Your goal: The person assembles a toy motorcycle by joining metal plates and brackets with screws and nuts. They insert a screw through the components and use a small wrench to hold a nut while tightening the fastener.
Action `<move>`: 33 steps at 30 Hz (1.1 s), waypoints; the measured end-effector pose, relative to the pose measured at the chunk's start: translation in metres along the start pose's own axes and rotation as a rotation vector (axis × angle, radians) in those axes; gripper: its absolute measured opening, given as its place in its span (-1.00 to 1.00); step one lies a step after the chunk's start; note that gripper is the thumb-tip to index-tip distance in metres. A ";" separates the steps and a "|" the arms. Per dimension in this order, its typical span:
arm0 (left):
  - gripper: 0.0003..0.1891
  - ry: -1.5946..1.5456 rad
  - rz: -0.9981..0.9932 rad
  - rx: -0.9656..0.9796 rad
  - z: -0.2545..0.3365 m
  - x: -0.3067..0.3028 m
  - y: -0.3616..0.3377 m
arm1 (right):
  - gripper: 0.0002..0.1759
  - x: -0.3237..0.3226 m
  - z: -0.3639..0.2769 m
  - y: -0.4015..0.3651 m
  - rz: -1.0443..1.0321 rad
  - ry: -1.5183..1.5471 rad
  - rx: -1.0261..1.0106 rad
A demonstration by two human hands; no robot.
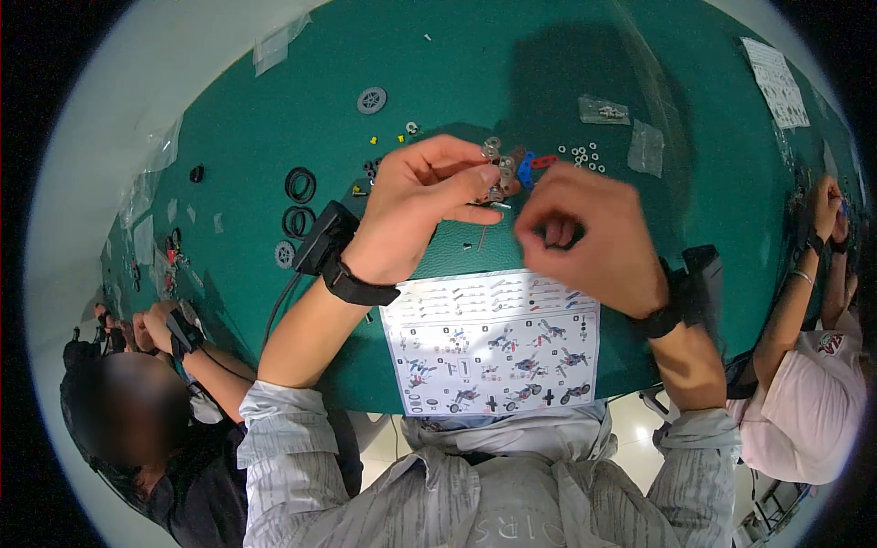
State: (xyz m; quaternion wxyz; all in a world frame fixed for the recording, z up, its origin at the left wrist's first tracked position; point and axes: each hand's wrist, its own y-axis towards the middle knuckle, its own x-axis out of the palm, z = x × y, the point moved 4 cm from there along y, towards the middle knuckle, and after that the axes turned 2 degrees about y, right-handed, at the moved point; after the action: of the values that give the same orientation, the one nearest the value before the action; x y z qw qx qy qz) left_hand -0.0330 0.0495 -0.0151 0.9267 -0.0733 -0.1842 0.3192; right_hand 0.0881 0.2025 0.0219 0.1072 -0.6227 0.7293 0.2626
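Note:
My left hand [420,201] is closed, thumb and fingers pinching a small assembly of perforated metal building pieces [505,173]. Blue [526,171] and red [545,162] pieces show at its right side, close to my right hand. My right hand [589,237] is curled closed, a little smeared by motion, just right of the assembly. What its fingers hold, if anything, is hidden. Below the two hands, a thin rod-like tool [482,238] and a small black screw [467,246] lie on the green table. An instruction sheet [493,342] with printed assembly drawings lies near the table edge.
Black rubber rings [300,185], a grey spoked wheel [372,100] and small yellow pieces [400,139] lie to the left. White washers [581,157] and plastic bags [647,148] are at the right. A person [137,411] sits left; another person [804,393] works at right.

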 end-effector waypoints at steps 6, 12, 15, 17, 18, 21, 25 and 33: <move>-0.87 0.038 -0.014 0.029 0.003 0.011 -0.005 | -0.88 -0.017 0.002 0.003 0.273 0.181 -0.021; -0.87 0.072 -0.032 0.053 0.004 0.016 -0.008 | -0.89 -0.012 0.007 0.003 0.232 0.225 0.022; -0.85 0.064 -0.050 0.059 0.004 0.016 -0.009 | -0.90 -0.010 0.008 0.003 0.230 0.235 0.041; -0.86 0.060 -0.062 0.089 0.004 0.017 -0.009 | -0.90 -0.010 0.009 0.003 0.225 0.224 0.042; -0.86 0.072 -0.055 0.095 0.004 0.018 -0.010 | -0.90 -0.010 0.009 0.003 0.225 0.218 0.043; -0.85 0.108 -0.042 0.120 0.004 0.019 -0.012 | -0.90 -0.010 0.007 0.002 0.227 0.201 0.038; -0.84 0.167 -0.046 0.174 0.004 0.020 -0.013 | -0.89 -0.011 0.006 0.002 0.242 0.185 0.017; -0.82 0.087 -0.070 0.175 0.007 0.022 -0.014 | -0.85 -0.011 0.001 0.002 0.296 0.187 -0.065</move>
State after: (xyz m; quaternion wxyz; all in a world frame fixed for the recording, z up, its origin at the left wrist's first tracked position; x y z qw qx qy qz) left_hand -0.0122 0.0521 0.0018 0.9473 0.0008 -0.1178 0.2979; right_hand 0.0880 0.2123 0.0267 -0.0213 -0.5332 0.8109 0.2399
